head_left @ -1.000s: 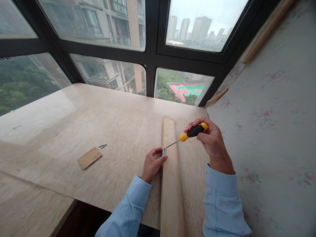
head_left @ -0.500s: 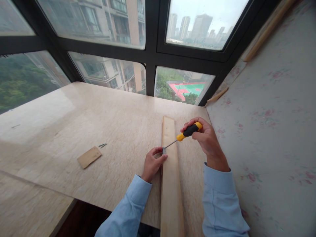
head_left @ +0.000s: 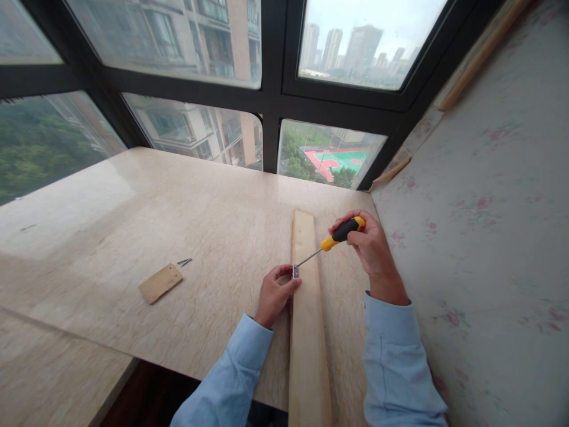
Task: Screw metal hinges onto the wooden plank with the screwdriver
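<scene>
My right hand is wrapped round the black and yellow handle of a screwdriver. The shaft slants down to the left, its tip at a small metal bracket on the left edge of a long wooden board. With thumb and fingers my left hand pinches this bracket against the board. Whether a screw sits under the tip is too small to tell. The board lies lengthwise, running away from me.
Left on the marble-patterned sill lies a small brown wooden piece with holes, beside a few loose screws. Another thin metal piece lies far left. Dark-framed windows stand behind; a flowered wall rises at right.
My right hand and the screwdriver handle have shifted slightly up and to the right. The tip stays at the bracket, and my left hand keeps its place.
</scene>
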